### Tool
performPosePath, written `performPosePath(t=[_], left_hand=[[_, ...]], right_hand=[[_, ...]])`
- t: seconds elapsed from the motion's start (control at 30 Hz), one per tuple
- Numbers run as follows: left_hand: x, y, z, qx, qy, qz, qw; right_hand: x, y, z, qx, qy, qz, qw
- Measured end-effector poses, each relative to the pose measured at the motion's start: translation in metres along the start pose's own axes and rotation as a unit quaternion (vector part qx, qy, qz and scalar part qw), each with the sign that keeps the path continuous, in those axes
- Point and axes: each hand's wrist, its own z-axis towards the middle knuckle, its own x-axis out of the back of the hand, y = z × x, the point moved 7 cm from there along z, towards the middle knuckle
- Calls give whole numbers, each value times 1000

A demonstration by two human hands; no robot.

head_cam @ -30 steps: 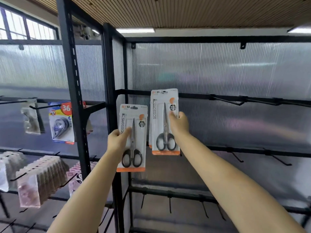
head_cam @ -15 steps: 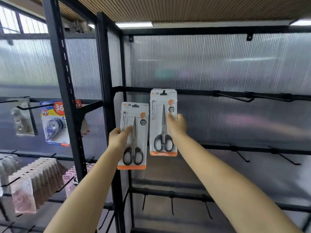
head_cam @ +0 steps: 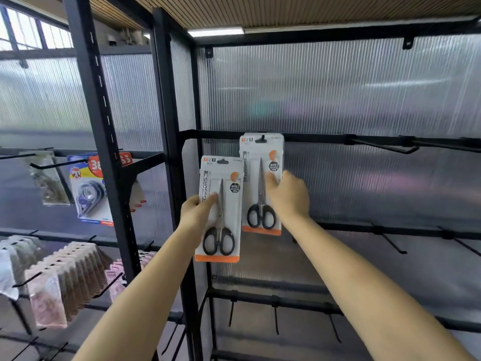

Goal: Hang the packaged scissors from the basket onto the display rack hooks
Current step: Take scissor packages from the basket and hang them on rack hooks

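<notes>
Two packs in play: right pack [head_cam: 261, 183] now threaded onto top-rail hook [head_cam: 262, 138], right hand [head_cam: 287, 196] fingers loosening against it. Left hand [head_cam: 197, 212] pinching second pack [head_cam: 220, 208], below, waiting next.

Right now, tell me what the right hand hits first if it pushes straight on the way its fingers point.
The right hand already presses the hung scissors pack. Behind that is probably the ribbed translucent panel, though the gap between them is unclear.
</notes>
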Motion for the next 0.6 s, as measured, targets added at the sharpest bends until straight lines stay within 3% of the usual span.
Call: performPosePath(t=[0.4,0.53,0.6], left_hand=[[-11,9,-5,-39,-28,8,999],[-13,11,-7,-44,-30,8,999],[-16,11,-9,-46,-33,5,998]], right_hand=[[17,-6,8,48,-55,-155,985],[33,-22,8,138,-10,-279,950],[44,-37,8,196,12,-241,950]])
